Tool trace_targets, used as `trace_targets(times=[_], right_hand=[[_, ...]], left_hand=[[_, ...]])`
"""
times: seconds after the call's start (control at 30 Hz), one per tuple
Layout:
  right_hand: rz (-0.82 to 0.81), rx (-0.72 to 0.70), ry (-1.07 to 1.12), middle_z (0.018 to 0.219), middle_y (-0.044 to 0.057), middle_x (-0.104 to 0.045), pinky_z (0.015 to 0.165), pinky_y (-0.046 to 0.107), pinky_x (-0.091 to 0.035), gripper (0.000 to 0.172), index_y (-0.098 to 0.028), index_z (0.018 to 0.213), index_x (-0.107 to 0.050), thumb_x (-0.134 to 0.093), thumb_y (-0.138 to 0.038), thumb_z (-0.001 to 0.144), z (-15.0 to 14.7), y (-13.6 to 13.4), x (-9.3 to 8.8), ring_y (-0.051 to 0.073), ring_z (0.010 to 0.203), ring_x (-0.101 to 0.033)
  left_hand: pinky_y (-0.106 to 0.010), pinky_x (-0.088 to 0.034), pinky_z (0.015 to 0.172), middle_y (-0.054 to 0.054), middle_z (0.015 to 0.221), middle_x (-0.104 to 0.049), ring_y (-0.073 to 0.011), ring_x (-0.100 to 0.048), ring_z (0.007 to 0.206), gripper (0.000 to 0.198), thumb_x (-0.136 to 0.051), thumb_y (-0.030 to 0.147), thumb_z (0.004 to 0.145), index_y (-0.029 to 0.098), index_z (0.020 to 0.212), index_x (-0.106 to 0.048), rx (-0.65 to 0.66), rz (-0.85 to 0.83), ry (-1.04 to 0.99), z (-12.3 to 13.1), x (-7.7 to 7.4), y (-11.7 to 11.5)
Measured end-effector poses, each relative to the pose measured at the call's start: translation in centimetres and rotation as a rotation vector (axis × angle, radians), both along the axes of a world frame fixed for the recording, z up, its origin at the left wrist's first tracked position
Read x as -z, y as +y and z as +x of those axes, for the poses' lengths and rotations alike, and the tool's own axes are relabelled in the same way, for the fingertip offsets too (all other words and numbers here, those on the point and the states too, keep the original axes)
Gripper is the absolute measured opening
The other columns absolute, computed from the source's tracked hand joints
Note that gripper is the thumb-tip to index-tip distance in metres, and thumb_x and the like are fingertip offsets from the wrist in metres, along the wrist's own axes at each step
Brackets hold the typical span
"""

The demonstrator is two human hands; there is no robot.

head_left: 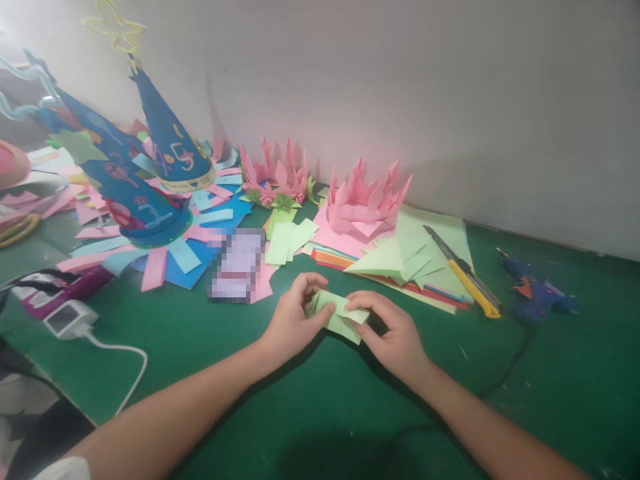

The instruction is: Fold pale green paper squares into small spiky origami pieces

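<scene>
Between my two hands is a small piece of light green paper (345, 325), folded over on itself, just above the green table. My left hand (300, 310) is closed on its left end, thumb on top. At the right end, the thumb and fingers of my right hand (390, 323) pinch a flap of it. Light green paper strips (287, 243) lie beyond my left hand. Past my right hand, a stack of coloured paper (430, 247) carries a pink paper crown (367, 200) and several green cut pieces (420, 263).
A yellow-handled utility knife (473, 283) rests on the stack's right edge, beside a blue glue gun (537, 287). At left stand blue party hats (173, 137), a blurred-out phone (237, 267) and a white charger (70, 319) with a cable. A second pink crown (280, 175) is at the back.
</scene>
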State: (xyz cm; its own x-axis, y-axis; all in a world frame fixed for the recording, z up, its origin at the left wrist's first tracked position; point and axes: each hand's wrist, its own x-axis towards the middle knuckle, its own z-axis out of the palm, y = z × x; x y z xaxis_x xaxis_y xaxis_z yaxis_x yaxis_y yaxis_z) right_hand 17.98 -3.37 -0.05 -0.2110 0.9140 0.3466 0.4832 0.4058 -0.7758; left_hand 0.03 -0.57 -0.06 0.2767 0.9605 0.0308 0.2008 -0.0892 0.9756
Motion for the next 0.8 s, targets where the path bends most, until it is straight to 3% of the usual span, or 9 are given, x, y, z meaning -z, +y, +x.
trace_targets(times=[0.27, 0.53, 0.8], right_hand=[[-0.167, 0.063, 0.161, 0.095, 0.007, -0.066, 0.078, 0.032, -0.051, 0.006, -0.021, 0.085, -0.059, -0.056, -0.027, 0.085, -0.47, -0.01, 0.02, 0.021, 0.090, -0.063], [-0.221, 0.104, 0.199, 0.085, 0.005, -0.065, 0.069, 0.029, -0.052, 0.007, -0.020, 0.083, -0.059, -0.056, -0.027, 0.084, -0.88, -0.19, -0.42, 0.019, 0.080, -0.063], [-0.253, 0.109, 0.202, 0.079, 0.003, -0.063, 0.063, 0.026, -0.050, 0.005, -0.020, 0.079, -0.057, -0.056, -0.024, 0.082, -0.87, -0.18, -0.27, 0.016, 0.073, -0.061]], left_hand=[[-0.021, -0.039, 0.061, 0.002, 0.085, -0.054, -0.0101, -0.048, 0.069, 0.023, -0.055, 0.023, 0.080, 0.022, 0.102, -0.048, 0.039, 0.044, 0.142, 0.05, -0.43, -0.61], [-0.020, -0.036, 0.057, 0.003, 0.076, -0.050, -0.0088, -0.043, 0.062, 0.023, -0.054, 0.024, 0.081, 0.023, 0.104, -0.049, 0.051, 0.105, 0.165, 0.13, -0.26, -0.83], [-0.019, -0.037, 0.056, 0.004, 0.072, -0.045, -0.0086, -0.045, 0.061, 0.024, -0.054, 0.023, 0.082, 0.023, 0.105, -0.048, 0.054, 0.063, 0.136, 0.19, -0.33, -0.94]])
